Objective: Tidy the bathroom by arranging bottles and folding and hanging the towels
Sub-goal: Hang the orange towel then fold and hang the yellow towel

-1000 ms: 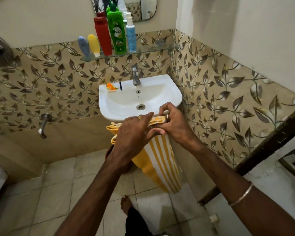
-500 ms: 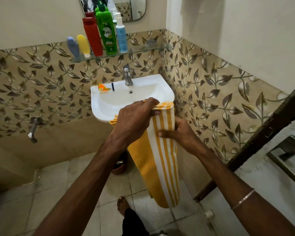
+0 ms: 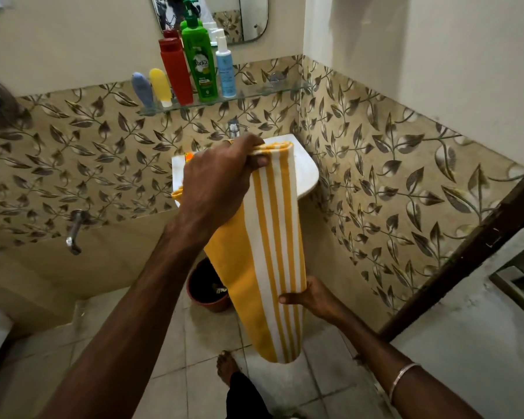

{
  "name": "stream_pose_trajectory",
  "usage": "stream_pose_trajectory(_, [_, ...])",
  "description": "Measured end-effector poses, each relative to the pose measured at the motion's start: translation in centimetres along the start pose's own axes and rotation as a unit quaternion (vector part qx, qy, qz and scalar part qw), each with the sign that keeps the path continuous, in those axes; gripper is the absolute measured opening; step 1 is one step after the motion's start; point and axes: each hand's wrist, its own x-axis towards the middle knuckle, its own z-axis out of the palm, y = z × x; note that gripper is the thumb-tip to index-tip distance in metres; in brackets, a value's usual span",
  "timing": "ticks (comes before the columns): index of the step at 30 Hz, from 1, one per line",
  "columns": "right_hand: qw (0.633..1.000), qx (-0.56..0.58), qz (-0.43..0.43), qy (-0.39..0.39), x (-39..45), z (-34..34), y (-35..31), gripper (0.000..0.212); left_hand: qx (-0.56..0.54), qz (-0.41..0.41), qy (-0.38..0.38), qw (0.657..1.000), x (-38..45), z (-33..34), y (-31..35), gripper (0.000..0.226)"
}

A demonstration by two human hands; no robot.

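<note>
Right hand [image 3: 312,299] had slid down the towel [image 3: 273,252] from the top fold to near its hanging end, thumb on the front, fingers hidden behind, pinching it. Left hand [image 3: 218,182] above it gripped the top fold, lifted clear of the sink [image 3: 307,173] rim just behind (was resting there). Judged: set up for the next half-fold. Bottles [image 3: 198,65] beyond stood lined up on the shelf [image 3: 254,93], unchanged.

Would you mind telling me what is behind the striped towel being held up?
Behind the towel, the white sink's right rim shows, plus part of a reddish pot on the floor. The sink's bowl and the rest of the pot are covered.
</note>
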Motion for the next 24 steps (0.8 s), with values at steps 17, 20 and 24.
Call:
stream_pose_trajectory(17, [0.971, 0.079, 0.106, -0.2, -0.9, 0.1, -4.8, 0.058, 0.004, 0.009, -0.016, 1.0, 0.4, 0.7, -6.2, 0.038])
stream_pose_trajectory(20, [0.96, 0.132, 0.129, -0.212, -0.7, 0.6, -4.7, 0.061, 0.012, 0.002, -0.014, 1.0, 0.8, 1.4, -7.2, 0.04])
stream_pose_trajectory(24, [0.945, 0.215, 0.135, -0.207, -0.4, 1.0, -4.3, 0.056, -0.004, -0.053, -0.055, 0.997, 0.1, 3.1, -8.6, 0.038])
